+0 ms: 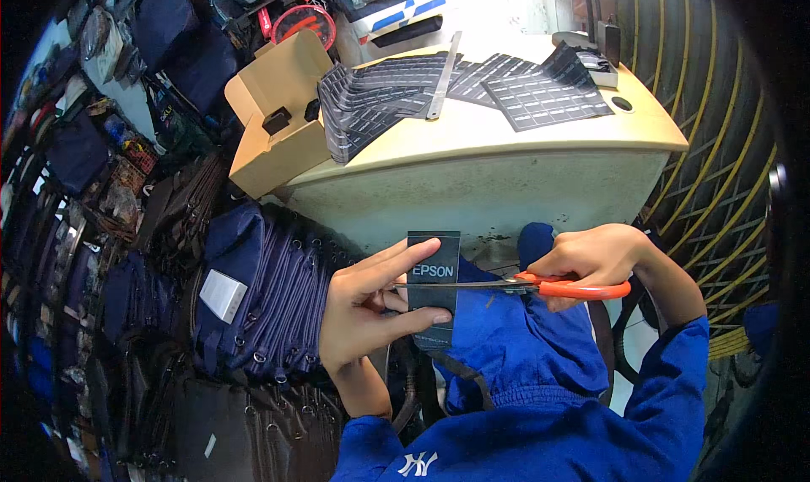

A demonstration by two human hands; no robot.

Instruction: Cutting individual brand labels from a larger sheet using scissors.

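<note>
Card (434, 267), dark, narrow and rectangular with printed lettering, is held upright in front of the person's lap, just below the front edge of the bench (472, 174). Left hand (371, 309) grips it: the fingers (405, 256) are closed around the card's left edge, index laid across the upper face, another finger across the lower part. Scissors (540, 285) with orange handles cross the card horizontally at mid-height, blades set into its right edge. Right hand (595, 258) is closed through the handles; the blades appear nearly shut. Both forearms wear blue sleeves.

On the bench top lie several dark gridded sheets (396, 98) fanned out, with a metal ruler (445, 77) resting across them. An open cardboard box (274, 115) sits at the bench's left end. To the left, below the bench, stand stacked dark blue bags (261, 288). Coiled yellow-and-black hose (700, 119) fills the right side.
</note>
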